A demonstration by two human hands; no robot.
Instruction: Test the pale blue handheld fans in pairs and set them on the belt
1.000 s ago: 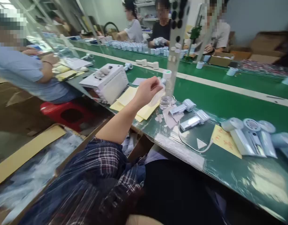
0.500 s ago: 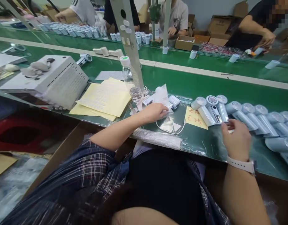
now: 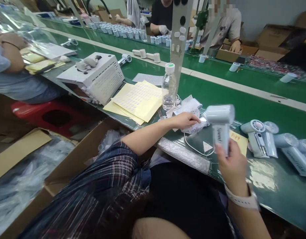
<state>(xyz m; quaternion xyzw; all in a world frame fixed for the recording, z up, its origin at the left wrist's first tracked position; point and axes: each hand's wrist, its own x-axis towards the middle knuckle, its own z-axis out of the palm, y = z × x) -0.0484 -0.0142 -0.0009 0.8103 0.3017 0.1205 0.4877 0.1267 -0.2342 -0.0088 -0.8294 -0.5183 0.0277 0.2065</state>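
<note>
My right hand grips the lower handle of a light blue hair-dryer-shaped device, raised above the bench with its round barrel on top and dark lettering on the handle. My left hand has its fingers bent onto a crinkled clear plastic bag on the bench. Another device, partly wrapped in plastic, lies just beyond that hand, and a white cable loops in front. Farther right, several like devices lie in a row, one of them with an opened handle showing its inside.
A water bottle, yellow sheets with stickers and a white metal box stand to the left. A yellow note lies under the raised device. A carton of plastic bags sits below left. Co-workers are across and to the left.
My right hand has picked up a device from the row and brought it left and up. My left hand stays at the plastic bag. The view has turned left.
</note>
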